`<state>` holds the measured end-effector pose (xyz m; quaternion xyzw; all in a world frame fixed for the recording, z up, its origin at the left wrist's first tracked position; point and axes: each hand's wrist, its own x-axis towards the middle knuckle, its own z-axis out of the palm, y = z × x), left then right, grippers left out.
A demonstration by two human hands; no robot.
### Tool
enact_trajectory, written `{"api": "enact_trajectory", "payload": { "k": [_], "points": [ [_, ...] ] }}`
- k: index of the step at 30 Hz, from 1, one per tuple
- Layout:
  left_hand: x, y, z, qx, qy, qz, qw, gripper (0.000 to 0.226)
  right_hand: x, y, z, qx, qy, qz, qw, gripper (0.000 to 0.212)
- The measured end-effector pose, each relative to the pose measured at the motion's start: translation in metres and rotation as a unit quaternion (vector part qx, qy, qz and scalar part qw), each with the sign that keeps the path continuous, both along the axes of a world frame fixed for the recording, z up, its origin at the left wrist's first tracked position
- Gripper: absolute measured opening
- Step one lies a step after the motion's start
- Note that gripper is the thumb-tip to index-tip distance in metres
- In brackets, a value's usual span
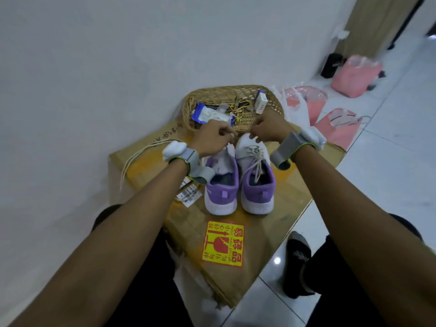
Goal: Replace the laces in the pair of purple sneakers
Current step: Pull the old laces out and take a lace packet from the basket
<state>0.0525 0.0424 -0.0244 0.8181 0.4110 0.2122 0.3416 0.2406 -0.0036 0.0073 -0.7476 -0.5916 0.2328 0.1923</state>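
Two purple-and-white sneakers stand side by side on a cardboard box (283,199), heels toward me. The left sneaker (220,185) shows no lace across its tongue. The right sneaker (256,175) carries a pale grey lace (256,161) through its eyelets. My left hand (213,138) hovers over the left sneaker's toe, fingers curled, pinching a thin white lace end. My right hand (269,129) is over the right sneaker's toe, fingertips pinched together on what looks like the same lace; the strand between them is hard to see. A loose cream lace (141,154) lies on the box's left side.
A wicker basket (271,100) with packets and small items sits just behind the sneakers against the white wall. Pink bags (354,76) stand on the tiled floor to the right. My foot in a black shoe (298,256) rests beside the box. A yellow fragile sticker (223,244) marks the box front.
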Motion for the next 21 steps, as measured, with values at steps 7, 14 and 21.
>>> {"api": "enact_trajectory", "payload": {
  "k": [7, 14, 21],
  "points": [
    [0.024, -0.014, -0.015, -0.063, 0.069, -0.105, 0.990, 0.015, 0.032, -0.022, -0.011, -0.098, 0.010, 0.085, 0.992, 0.008],
    [0.026, -0.024, -0.014, -0.090, 0.077, -0.151, 0.981, 0.025, 0.031, -0.017, -0.018, -0.144, -0.007, 0.101, 0.984, 0.029],
    [0.017, -0.022, -0.007, -0.091, 0.067, -0.147, 0.983, 0.017, 0.026, -0.015, -0.011, -0.151, -0.001, 0.086, 0.985, 0.021]
  ]
}}
